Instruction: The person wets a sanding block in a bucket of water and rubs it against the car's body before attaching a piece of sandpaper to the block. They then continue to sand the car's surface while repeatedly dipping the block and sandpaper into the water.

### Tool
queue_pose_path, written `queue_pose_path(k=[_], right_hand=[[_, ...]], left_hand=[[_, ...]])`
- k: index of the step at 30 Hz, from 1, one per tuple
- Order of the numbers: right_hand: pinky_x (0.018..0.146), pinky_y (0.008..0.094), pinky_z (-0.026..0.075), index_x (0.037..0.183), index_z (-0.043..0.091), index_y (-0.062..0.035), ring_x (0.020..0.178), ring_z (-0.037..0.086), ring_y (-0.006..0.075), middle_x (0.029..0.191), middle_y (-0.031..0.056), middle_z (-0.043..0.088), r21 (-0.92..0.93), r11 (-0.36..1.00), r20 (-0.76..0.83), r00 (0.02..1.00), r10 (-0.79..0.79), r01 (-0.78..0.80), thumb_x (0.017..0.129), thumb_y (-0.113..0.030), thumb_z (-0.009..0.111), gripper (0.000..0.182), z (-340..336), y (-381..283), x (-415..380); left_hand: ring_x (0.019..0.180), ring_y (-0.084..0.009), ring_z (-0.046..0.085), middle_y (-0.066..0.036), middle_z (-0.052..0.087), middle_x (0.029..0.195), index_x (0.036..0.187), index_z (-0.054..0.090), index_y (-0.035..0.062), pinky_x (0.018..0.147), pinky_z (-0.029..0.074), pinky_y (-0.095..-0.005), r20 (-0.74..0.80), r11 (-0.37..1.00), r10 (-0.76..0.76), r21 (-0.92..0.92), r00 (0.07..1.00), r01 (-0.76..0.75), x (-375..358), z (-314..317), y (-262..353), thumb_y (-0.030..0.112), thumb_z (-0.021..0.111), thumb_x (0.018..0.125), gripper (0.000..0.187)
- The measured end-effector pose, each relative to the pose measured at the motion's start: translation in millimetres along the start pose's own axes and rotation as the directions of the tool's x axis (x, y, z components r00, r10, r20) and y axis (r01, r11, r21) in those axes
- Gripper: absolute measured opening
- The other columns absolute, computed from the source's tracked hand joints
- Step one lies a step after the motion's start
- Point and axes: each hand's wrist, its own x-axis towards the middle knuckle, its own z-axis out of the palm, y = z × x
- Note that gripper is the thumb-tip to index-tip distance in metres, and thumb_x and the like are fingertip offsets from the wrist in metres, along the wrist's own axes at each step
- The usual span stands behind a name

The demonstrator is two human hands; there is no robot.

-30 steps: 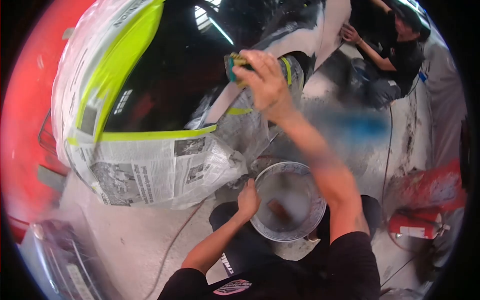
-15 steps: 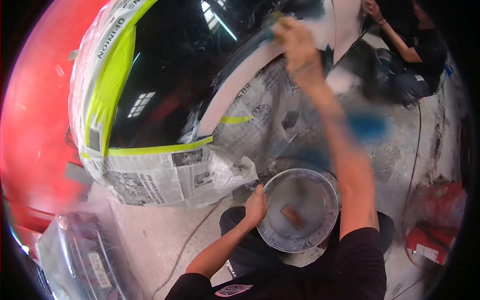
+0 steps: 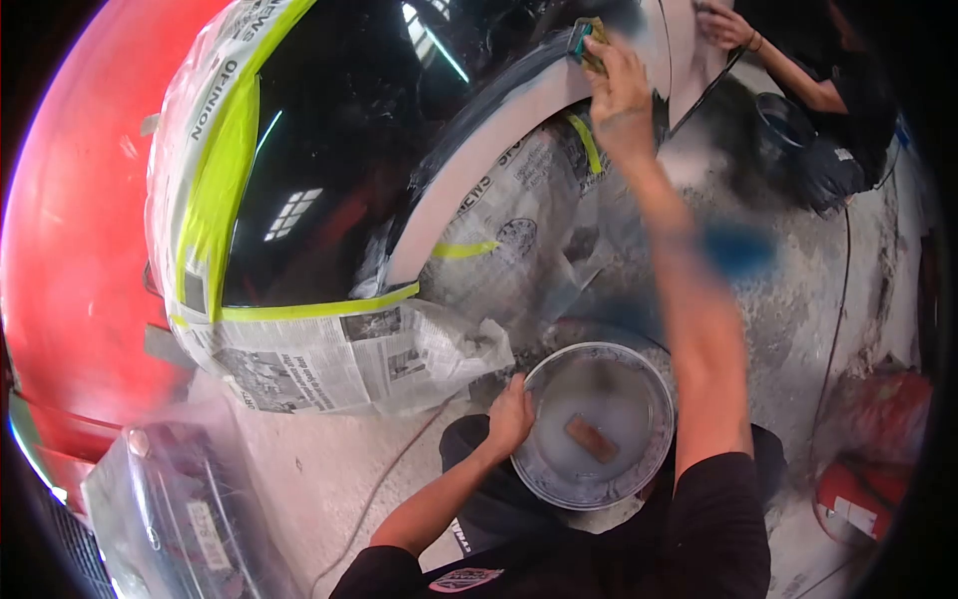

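Observation:
My right hand [image 3: 621, 105] is closed around a small sanding block [image 3: 587, 46], teal on one side and olive-brown on the other. It presses against the upper part of the pale, curved wheel-arch edge of a black car panel [image 3: 329, 150]. My left hand [image 3: 511, 415] grips the left rim of a round bucket [image 3: 526, 479] between my knees. Cloudy grey water fills the bottom of this bucket, with a reddish-brown block [image 3: 591, 437] lying in it. Newspaper [image 3: 309, 364] held by yellow-green tape [image 3: 319, 309] covers the areas around the panel.
A co-worker's hand [image 3: 726, 27] touches the panel at the upper right, near another bucket [image 3: 783, 122]. A red car body [image 3: 80, 210] is on the left. Below it lies a plastic-wrapped part [image 3: 180, 514]. Cables cross the floor, and a red object [image 3: 853, 499] sits lower right.
My right hand has moved slightly right along the arch with the sanding block. The view has shifted a little. My left hand keeps its hold on the bucket rim.

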Motion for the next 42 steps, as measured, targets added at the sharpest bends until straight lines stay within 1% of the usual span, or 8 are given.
queue_pose_path(k=[7,12,16,19,24,31,36,42], right_hand=[[0.11,0.0477,0.052,0.129,0.072,-0.0098,0.124,0.063,0.0386,0.134,0.0138,0.068,0.16,0.874,0.178,0.858,-0.482,0.458,0.09,0.001,0.064,0.041,-10,-82,-13],[0.111,0.0482,0.051,0.127,0.073,-0.01,0.125,0.063,0.033,0.134,0.0129,0.067,0.076,0.997,0.117,0.992,-0.044,0.035,0.087,-0.001,0.065,0.041,-4,-39,-5],[0.113,0.0532,0.046,0.117,0.076,-0.012,0.126,0.062,0.028,0.13,0.0098,0.067,0.239,0.874,0.218,0.854,-0.473,0.423,0.091,-0.016,0.067,0.028,-3,-183,-64],[0.109,0.0503,0.049,0.117,0.076,-0.0113,0.127,0.062,0.0296,0.131,0.0101,0.068,0.194,0.823,0.264,0.779,-0.568,0.534,0.089,-0.014,0.069,0.029,-17,-155,-34],[0.103,0.0481,0.053,0.125,0.075,-0.0116,0.126,0.062,0.0346,0.133,0.0126,0.067,-0.032,0.956,0.171,0.944,-0.282,0.291,0.087,-0.006,0.071,0.038,-9,-107,-7],[0.117,0.0548,0.045,0.115,0.076,-0.0146,0.127,0.063,0.0285,0.132,0.0071,0.068,0.215,0.763,0.328,0.691,-0.644,0.61,0.091,-0.022,0.071,0.026,-8,-188,-45],[0.1,0.0477,0.052,0.116,0.078,-0.0078,0.119,0.066,0.0339,0.13,0.0125,0.069,-0.005,0.928,0.236,0.903,-0.36,0.371,0.09,-0.011,0.071,0.028,-6,-153,-21],[0.123,0.0622,0.036,0.121,0.074,-0.0113,0.129,0.062,0.0325,0.14,0.0123,0.066,0.306,0.722,0.409,0.599,-0.689,0.621,0.088,-0.018,0.071,0.033,-7,-213,-66]], left_hand=[[0.102,-0.0524,0.068,-0.03,0.07,0.114,0.132,0.054,0.0006,0.086,0.054,-0.0605,-0.031,0.999,0.05,0.017,0.998,-0.049,2,5,-5,0.009,0.061,0.1,0.033],[0.103,-0.0524,0.068,-0.03,0.069,0.115,0.131,0.054,0.0012,0.088,0.053,-0.0613,-0.017,1.0,-0.001,-0.01,1.0,0.001,4,2,0,0.008,0.06,0.1,0.032],[0.106,-0.0552,0.065,-0.032,0.069,0.115,0.13,0.052,0.0002,0.089,0.05,-0.0627,-0.001,0.999,-0.004,-0.038,1.0,0.004,0,1,0,0.009,0.061,0.1,0.032],[0.104,-0.0553,0.066,-0.032,0.069,0.114,0.128,0.052,0.0009,0.088,0.051,-0.0633,0.014,1.0,-0.027,-0.012,1.0,0.027,0,1,-2,0.009,0.061,0.1,0.03],[0.101,-0.0519,0.069,-0.029,0.07,0.112,0.121,0.051,0.0021,0.086,0.054,-0.0608,-0.011,0.999,-0.03,-0.033,0.999,0.03,-3,-2,5,0.008,0.058,0.099,0.024],[0.099,-0.0512,0.069,-0.028,0.069,0.111,0.116,0.051,0.0026,0.086,0.055,-0.0601,-0.041,0.999,-0.002,-0.048,0.999,0.0,-2,0,0,0.004,0.059,0.095,0.023],[0.099,-0.0508,0.069,-0.028,0.069,0.11,0.114,0.051,0.0026,0.085,0.055,-0.0602,-0.016,0.994,-0.017,-0.105,1.0,0.015,-1,-3,0,0.002,0.059,0.092,0.023],[0.1,-0.0503,0.069,-0.026,0.069,0.107,0.113,0.051,0.0027,0.084,0.055,-0.0595,-0.086,0.992,0.038,-0.113,0.996,-0.048,-1,5,-8,0.001,0.061,0.089,0.026]])
